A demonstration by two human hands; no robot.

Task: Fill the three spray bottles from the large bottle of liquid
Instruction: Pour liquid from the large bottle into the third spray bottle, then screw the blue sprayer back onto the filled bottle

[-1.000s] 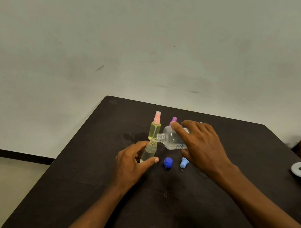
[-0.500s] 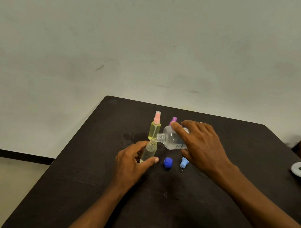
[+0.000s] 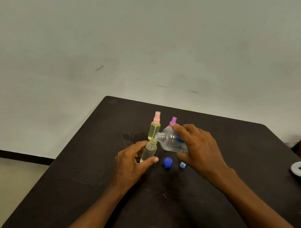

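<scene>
My right hand (image 3: 200,150) grips the tipped large bottle (image 3: 171,141) while my left hand (image 3: 132,164) steadies the open spray bottle (image 3: 149,150); any wobble spills liquid past its narrow neck.

My big bottle (image 3: 171,141) is clear, shiny plastic. The little open bottle (image 3: 149,150) looks like smooth, see-through plastic too. The dark surface (image 3: 235,140) looks dull, not shiny.

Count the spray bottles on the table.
3: an open one in the left hand, a pink-topped one behind it, and a purple-topped one mostly hidden behind the large bottle.
</scene>
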